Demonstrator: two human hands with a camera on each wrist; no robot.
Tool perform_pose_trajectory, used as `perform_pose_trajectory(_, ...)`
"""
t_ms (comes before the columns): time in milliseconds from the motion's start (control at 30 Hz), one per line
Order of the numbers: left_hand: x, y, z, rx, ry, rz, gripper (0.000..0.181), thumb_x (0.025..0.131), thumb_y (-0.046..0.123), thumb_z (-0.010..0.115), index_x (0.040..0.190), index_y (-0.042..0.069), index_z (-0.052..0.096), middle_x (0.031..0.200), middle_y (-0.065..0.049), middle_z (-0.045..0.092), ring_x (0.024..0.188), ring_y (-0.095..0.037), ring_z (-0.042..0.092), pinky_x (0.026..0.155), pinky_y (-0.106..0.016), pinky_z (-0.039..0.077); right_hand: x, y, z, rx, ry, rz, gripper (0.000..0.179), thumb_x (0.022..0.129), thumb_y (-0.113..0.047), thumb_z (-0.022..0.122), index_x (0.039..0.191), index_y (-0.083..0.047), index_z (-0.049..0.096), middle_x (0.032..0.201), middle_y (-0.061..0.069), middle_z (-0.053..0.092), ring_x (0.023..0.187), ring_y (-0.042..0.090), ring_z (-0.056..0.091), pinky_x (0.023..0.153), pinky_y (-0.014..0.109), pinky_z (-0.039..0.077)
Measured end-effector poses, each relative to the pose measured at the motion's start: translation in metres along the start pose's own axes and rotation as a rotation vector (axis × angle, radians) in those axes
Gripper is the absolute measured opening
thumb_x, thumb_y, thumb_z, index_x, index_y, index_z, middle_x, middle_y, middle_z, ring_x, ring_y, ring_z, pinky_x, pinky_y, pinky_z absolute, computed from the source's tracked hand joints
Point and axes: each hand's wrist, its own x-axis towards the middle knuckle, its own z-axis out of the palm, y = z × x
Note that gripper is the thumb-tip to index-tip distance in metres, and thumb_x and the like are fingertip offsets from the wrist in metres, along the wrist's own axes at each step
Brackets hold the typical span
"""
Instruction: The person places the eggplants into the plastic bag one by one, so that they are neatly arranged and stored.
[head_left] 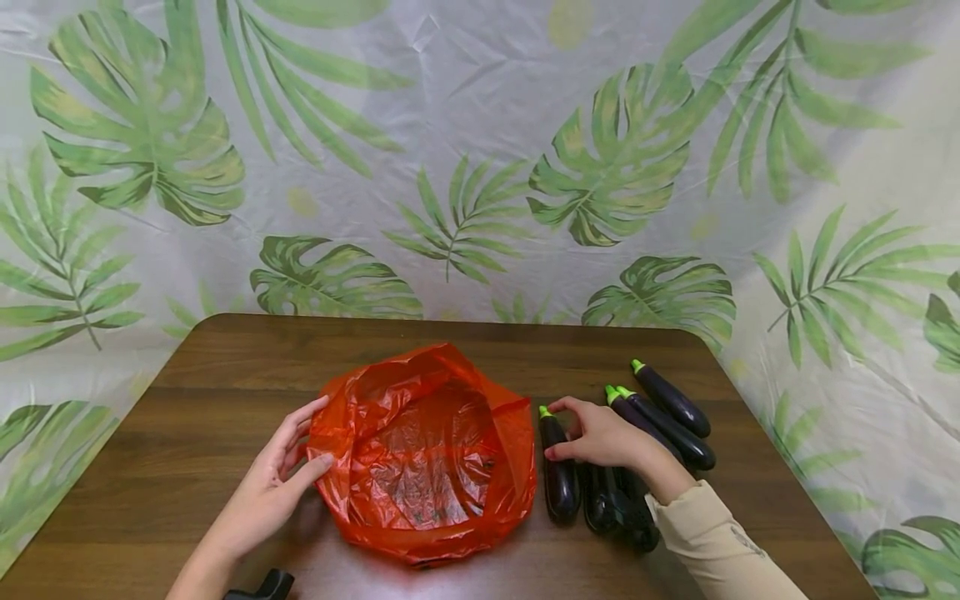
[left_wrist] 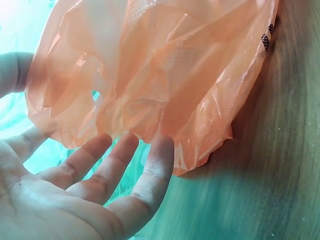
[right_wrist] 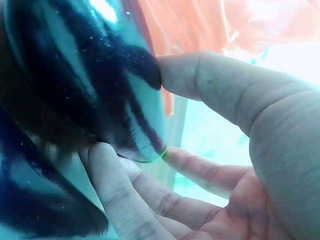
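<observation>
A red plastic bag [head_left: 420, 546] stands on the table with its mouth wide, its inner folds showing. My left hand [head_left: 273, 483] rests against the bag's left side, thumb and fingers spread apart; in the left wrist view its fingertips [left_wrist: 162, 150] touch the thin plastic [left_wrist: 175, 65]. Right of the bag lies a dark purple eggplant [head_left: 561, 492] with a green stem end. My right hand [head_left: 603, 435] holds this eggplant near its stem, thumb on one side and fingers on the other. The right wrist view shows the glossy skin [right_wrist: 85, 75] between them.
More eggplants [head_left: 671, 398] lie right of and beneath the right hand, some partly hidden by it and the sleeve [head_left: 712, 533]. A black object [head_left: 266, 586] shows at the front edge by the left forearm. Behind the wooden table [head_left: 247, 358] hangs a leaf-patterned sheet [head_left: 465, 108].
</observation>
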Motion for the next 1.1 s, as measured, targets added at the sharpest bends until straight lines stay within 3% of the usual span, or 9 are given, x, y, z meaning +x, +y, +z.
perform_pose_trajectory(133, -0.001, 0.001, 0.001, -0.006, 0.005, 0.024, 0.065, 0.108, 0.004, 0.060, 0.167, 0.012, 0.034, 0.159, -0.026, 0.045, 0.131, 0.011, 0.055, 0.103, -0.008, 0.047, -0.004, 0.004, -0.002, 0.077, 0.006, 0.005, 0.074, 0.090, -0.028, 0.086, 0.150, -0.001, 0.052, 0.078, 0.002, 0.066, 0.067, 0.016, 0.064, 0.067, 0.033, 0.055)
perform_pose_trajectory(267, 0.000, -0.001, 0.002, -0.010, 0.011, 0.037, 0.065, 0.108, 0.003, 0.061, 0.167, 0.012, 0.035, 0.159, -0.011, 0.049, 0.132, 0.010, 0.056, 0.103, -0.009, 0.048, -0.008, 0.009, -0.006, 0.105, 0.028, 0.004, 0.073, 0.092, -0.030, 0.086, 0.151, -0.002, 0.052, 0.082, 0.004, 0.064, 0.068, 0.019, 0.065, 0.070, 0.034, 0.056)
perform_pose_trajectory(367, 0.000, -0.002, 0.003, -0.013, 0.015, 0.045, 0.065, 0.107, 0.002, 0.061, 0.166, 0.012, 0.035, 0.158, -0.006, 0.049, 0.132, 0.009, 0.056, 0.103, -0.009, 0.047, -0.012, 0.010, -0.011, 0.119, 0.046, 0.003, 0.074, 0.093, -0.033, 0.085, 0.152, -0.004, 0.051, 0.090, 0.006, 0.065, 0.072, 0.020, 0.068, 0.073, 0.034, 0.058)
perform_pose_trajectory(567, 0.000, 0.000, 0.004, -0.025, 0.014, 0.036, 0.065, 0.107, 0.003, 0.061, 0.166, 0.013, 0.036, 0.159, -0.022, 0.046, 0.131, 0.010, 0.056, 0.103, -0.008, 0.047, -0.018, 0.005, -0.023, 0.189, 0.076, -0.008, 0.075, 0.095, -0.032, 0.083, 0.155, -0.003, 0.048, 0.099, 0.011, 0.069, 0.079, 0.021, 0.072, 0.079, 0.039, 0.063)
perform_pose_trajectory(833, 0.000, -0.001, 0.006, -0.021, 0.013, 0.053, 0.065, 0.107, 0.002, 0.061, 0.166, 0.012, 0.036, 0.157, -0.024, 0.048, 0.129, 0.008, 0.058, 0.102, -0.009, 0.049, -0.026, -0.003, -0.041, 0.185, 0.118, -0.020, 0.076, 0.099, -0.034, 0.079, 0.159, -0.006, 0.043, 0.108, 0.014, 0.071, 0.086, 0.025, 0.074, 0.075, 0.038, 0.060)
perform_pose_trajectory(1100, -0.001, 0.001, 0.007, -0.033, 0.006, 0.040, 0.066, 0.107, 0.003, 0.062, 0.166, 0.012, 0.035, 0.159, -0.026, 0.047, 0.130, 0.010, 0.056, 0.103, -0.008, 0.047, -0.035, -0.015, -0.054, 0.211, 0.163, -0.043, 0.076, 0.101, -0.032, 0.077, 0.161, -0.007, 0.039, 0.118, 0.020, 0.071, 0.088, 0.020, 0.077, 0.080, 0.032, 0.063)
